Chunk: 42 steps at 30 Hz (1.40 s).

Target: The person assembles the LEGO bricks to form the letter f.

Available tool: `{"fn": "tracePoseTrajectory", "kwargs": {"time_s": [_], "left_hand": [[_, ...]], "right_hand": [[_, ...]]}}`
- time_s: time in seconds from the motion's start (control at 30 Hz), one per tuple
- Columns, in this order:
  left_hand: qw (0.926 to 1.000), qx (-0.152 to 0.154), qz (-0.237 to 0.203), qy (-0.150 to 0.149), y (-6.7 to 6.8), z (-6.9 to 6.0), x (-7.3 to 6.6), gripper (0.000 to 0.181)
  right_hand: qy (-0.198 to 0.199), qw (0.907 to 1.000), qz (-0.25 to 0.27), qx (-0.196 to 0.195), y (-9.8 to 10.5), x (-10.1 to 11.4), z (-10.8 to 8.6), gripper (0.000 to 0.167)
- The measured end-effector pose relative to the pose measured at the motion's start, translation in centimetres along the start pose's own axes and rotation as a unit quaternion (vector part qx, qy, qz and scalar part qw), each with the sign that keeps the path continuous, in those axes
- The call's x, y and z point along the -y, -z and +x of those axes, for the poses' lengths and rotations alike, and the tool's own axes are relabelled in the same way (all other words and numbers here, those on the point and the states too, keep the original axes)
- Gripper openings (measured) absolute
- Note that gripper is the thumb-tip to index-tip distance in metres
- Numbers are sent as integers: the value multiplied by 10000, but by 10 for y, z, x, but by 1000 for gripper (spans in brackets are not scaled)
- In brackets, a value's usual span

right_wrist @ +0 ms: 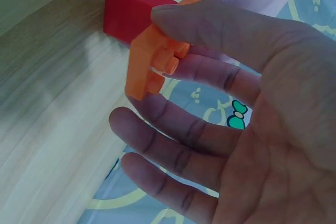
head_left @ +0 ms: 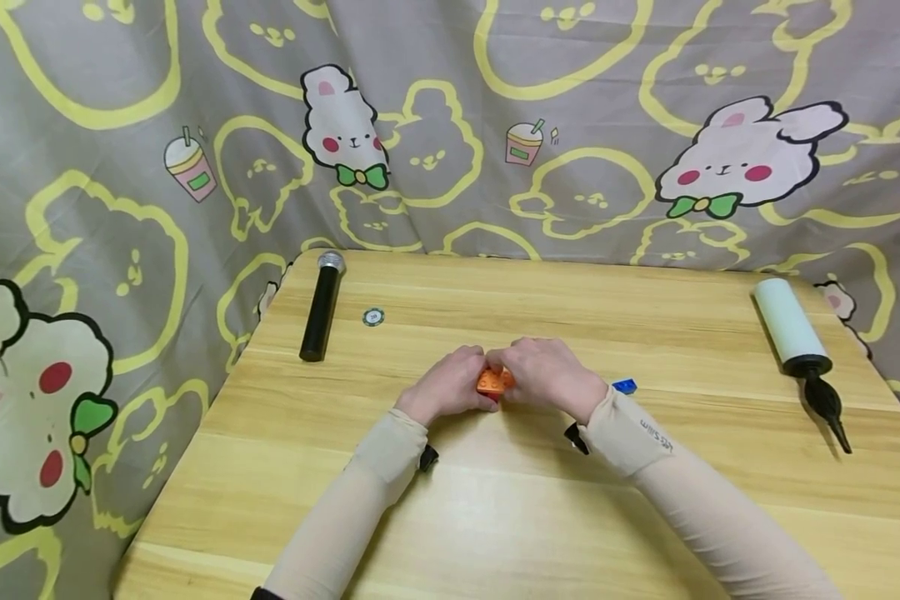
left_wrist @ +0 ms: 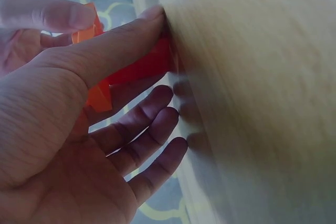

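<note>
Sleeves point(head_left: 378, 467) of pale cloth reach from the near side over the wooden table point(head_left: 450, 542), bringing both hands together near its middle. The left hand point(head_left: 450, 385) holds the red brick point(right_wrist: 134, 17) low against or just above the wood, thumb along one side and forefinger on the other; its remaining fingers spread loosely beside the tabletop, perhaps to steady the grip. Just across from it, the right hand point(head_left: 543, 371) pinches the orange brick point(right_wrist: 139, 64) between thumb and forefinger, with the middle fingertip at its end and the last two fingers free. The orange brick lies over the red, studs turned upward, away from the table; holding the red low probably gives the orange a firm base to be worked against. Whether the two are locked together I cannot tell. Near the right wrist lies a small blue brick point(head_left: 625, 386), untouched, perhaps left there because it is within easy reach. Well apart on the right, a hand pump point(head_left: 791, 325) lies with its black nozzle toward the near side. Farther back on the left are a microphone point(head_left: 321, 308) and a round chip point(head_left: 373, 317), seemingly put aside to leave the hands room. Behind everything hangs a grey cartoon curtain point(head_left: 450, 50).
</note>
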State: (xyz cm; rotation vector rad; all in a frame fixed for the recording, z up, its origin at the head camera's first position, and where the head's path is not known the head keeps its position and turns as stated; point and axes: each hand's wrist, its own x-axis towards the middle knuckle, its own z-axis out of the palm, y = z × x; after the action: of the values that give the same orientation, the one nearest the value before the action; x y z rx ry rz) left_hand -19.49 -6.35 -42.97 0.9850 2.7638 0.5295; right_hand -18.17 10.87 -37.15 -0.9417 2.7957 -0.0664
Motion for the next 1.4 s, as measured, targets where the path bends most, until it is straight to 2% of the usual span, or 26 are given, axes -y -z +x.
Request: {"fn": "tracePoseTrajectory", "kwargs": {"time_s": [0.23, 0.43, 0.53, 0.63, 0.77, 0.9, 1.07, 1.2, 1.4], "left_hand": [[9997, 55, -175, 180, -3, -4, 3, 49], [9996, 124, -207, 149, -6, -6, 2, 45], [9997, 96, -169, 162, -6, -4, 2, 44], [9996, 112, -148, 194, -5, -2, 1, 43], [9996, 135, -164, 185, -2, -1, 1, 42], [9996, 121, -192, 138, -2, 1, 1, 42], [9997, 121, -184, 136, -2, 1, 2, 42], [9997, 144, -168, 142, -2, 1, 1, 42], [9997, 117, -165, 135, -1, 1, 1, 42]], "right_hand": [[94, 9999, 11, -48, -4, 1, 3, 28], [-53, 9985, 538, 33, 8, -17, -5, 47], [-286, 9968, 733, -113, 21, -39, -17, 53], [-693, 9946, 752, -153, 26, -64, -31, 55], [-1286, 9889, 736, -31, 18, -96, -51, 54], [-1829, 9807, 612, 334, 5, -116, -70, 60], [-2352, 9671, 644, 718, -10, -122, -85, 68], [-2662, 9555, 900, 897, -17, -119, -89, 60], [-2853, 9496, 994, 839, -22, -116, -89, 51]]}}
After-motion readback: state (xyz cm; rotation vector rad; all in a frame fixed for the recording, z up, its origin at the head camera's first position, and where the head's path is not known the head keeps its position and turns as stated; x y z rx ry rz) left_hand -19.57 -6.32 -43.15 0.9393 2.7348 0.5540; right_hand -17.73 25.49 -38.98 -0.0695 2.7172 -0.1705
